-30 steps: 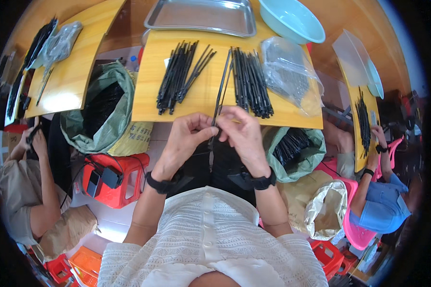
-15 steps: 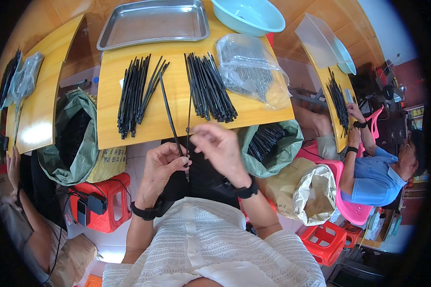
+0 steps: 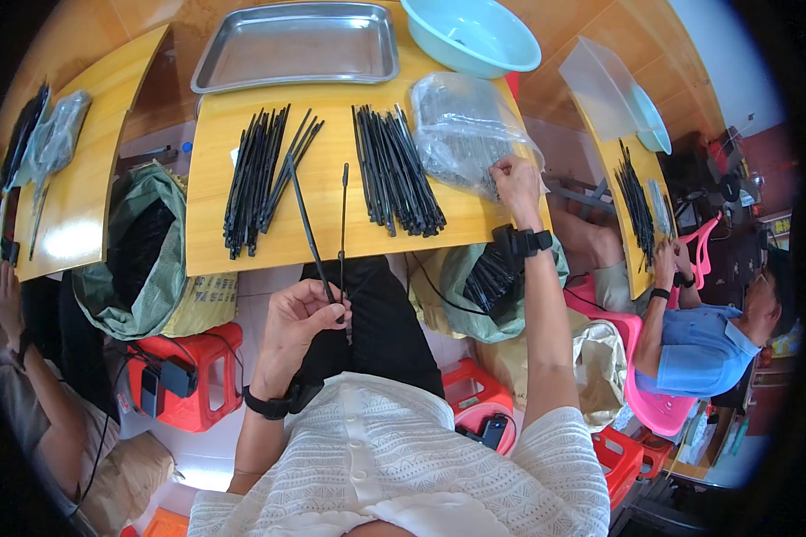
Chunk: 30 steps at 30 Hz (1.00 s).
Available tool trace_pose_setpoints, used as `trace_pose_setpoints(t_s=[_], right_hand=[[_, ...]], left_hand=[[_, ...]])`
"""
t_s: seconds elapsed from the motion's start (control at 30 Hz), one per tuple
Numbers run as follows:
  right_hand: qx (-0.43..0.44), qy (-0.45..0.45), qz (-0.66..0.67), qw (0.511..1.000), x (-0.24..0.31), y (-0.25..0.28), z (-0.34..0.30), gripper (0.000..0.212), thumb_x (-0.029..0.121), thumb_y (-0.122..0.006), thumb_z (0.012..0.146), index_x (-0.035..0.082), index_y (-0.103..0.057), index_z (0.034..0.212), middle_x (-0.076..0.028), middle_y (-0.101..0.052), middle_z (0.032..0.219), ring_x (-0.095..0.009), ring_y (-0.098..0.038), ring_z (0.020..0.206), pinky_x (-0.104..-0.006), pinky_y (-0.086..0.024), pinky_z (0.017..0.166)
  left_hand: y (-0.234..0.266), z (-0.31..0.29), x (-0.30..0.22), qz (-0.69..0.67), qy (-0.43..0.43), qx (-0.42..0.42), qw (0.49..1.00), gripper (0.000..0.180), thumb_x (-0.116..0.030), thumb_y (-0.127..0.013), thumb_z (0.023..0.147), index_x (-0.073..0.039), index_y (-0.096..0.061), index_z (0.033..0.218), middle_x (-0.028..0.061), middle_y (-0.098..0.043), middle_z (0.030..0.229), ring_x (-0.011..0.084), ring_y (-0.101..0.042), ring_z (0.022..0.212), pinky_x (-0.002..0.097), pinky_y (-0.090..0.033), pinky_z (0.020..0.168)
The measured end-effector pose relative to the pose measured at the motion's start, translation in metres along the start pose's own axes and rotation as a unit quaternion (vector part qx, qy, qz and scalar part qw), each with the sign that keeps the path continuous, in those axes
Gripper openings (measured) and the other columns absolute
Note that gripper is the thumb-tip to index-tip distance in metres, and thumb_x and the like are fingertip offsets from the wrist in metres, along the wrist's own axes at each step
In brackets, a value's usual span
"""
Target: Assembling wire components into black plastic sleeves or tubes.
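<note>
My left hand (image 3: 301, 324), held over my lap in front of the table edge, pinches two slim black rods. One black rod (image 3: 310, 230) is thicker and leans left; the other, a thinner rod (image 3: 343, 215), stands nearly upright with a thicker tip. My right hand (image 3: 518, 185) is at the near right edge of a clear plastic bag (image 3: 461, 116) of thin silvery rods. Its fingers are curled together there, and what lies between them is too small to make out. Two bundles of black rods, a left bundle (image 3: 256, 183) and a right bundle (image 3: 396, 170), lie on the yellow table (image 3: 318, 242).
A metal tray (image 3: 295, 80) and a light blue basin (image 3: 474, 40) stand at the table's far side. Sacks of black rods, a left sack (image 3: 94, 300) and a right sack (image 3: 550, 259), flank my legs. One co-worker (image 3: 698, 336) sits at right, another person's arm (image 3: 49, 394) shows at left.
My right hand has left the rods beside my left hand and moved right and forward to the plastic bag. My left hand keeps both rods in nearly the same place.
</note>
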State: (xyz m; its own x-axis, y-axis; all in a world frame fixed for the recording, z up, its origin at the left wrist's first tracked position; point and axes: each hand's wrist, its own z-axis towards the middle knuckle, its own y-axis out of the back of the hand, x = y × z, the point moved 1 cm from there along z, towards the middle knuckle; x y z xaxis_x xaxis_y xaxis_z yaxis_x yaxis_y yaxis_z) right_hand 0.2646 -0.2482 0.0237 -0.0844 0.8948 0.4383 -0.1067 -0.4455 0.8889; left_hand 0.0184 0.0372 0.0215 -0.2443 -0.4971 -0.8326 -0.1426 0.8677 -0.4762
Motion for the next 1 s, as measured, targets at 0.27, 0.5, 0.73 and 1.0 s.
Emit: trace_pose_setpoints(t_s=[0.27, 0.5, 0.73, 1.0], right_hand=[[0.005, -0.015, -0.010, 1.000, 0.000, 0.018, 0.003, 0.017, 0.020, -0.064, 0.067, 0.005, -0.066, 0.075, -0.016, -0.064, 0.075, -0.032, -0.062, 0.076, -0.0391, -0.048, 0.069], [0.092, -0.030, -0.011, 0.995, 0.000, 0.057, -0.011, 0.017, 0.016, -0.064, 0.065, 0.001, -0.066, 0.073, -0.015, -0.063, 0.066, -0.026, -0.063, 0.065, -0.0330, -0.049, 0.063], [0.155, -0.030, -0.021, 0.987, 0.007, 0.088, -0.073, 0.015, 0.010, -0.063, 0.069, -0.004, -0.063, 0.074, -0.010, -0.060, 0.060, -0.014, -0.059, 0.054, -0.0246, -0.044, 0.051], [0.106, -0.124, 0.480, 0.862, 0.029, 0.068, -0.157, 0.012, 0.005, -0.063, 0.078, 0.003, -0.059, 0.089, -0.001, -0.059, 0.075, -0.004, -0.050, 0.056, -0.0146, -0.033, 0.043]], left_hand=[[0.004, -0.002, -0.001, 0.006, 0.010, -0.028, 1.000, 0.010, 0.000, -0.063, 0.077, -0.002, -0.056, 0.084, 0.0088, -0.062, 0.083, 0.0170, -0.063, 0.074, 0.0271, -0.054, 0.065], [0.008, -0.004, 0.002, -0.015, -0.009, -0.016, 1.000, 0.011, 0.000, -0.062, 0.077, -0.003, -0.056, 0.085, 0.0081, -0.061, 0.085, 0.0168, -0.063, 0.075, 0.0271, -0.054, 0.065], [0.016, -0.009, 0.006, -0.031, -0.030, -0.032, 0.999, 0.014, 0.003, -0.061, 0.076, -0.003, -0.055, 0.087, 0.0070, -0.060, 0.087, 0.0166, -0.062, 0.078, 0.0267, -0.053, 0.068], [-0.013, -0.006, -0.002, -0.051, 0.001, 0.063, 0.997, 0.019, 0.002, -0.062, 0.077, -0.001, -0.056, 0.094, 0.0059, -0.060, 0.083, 0.0134, -0.061, 0.080, 0.0245, -0.050, 0.071]])
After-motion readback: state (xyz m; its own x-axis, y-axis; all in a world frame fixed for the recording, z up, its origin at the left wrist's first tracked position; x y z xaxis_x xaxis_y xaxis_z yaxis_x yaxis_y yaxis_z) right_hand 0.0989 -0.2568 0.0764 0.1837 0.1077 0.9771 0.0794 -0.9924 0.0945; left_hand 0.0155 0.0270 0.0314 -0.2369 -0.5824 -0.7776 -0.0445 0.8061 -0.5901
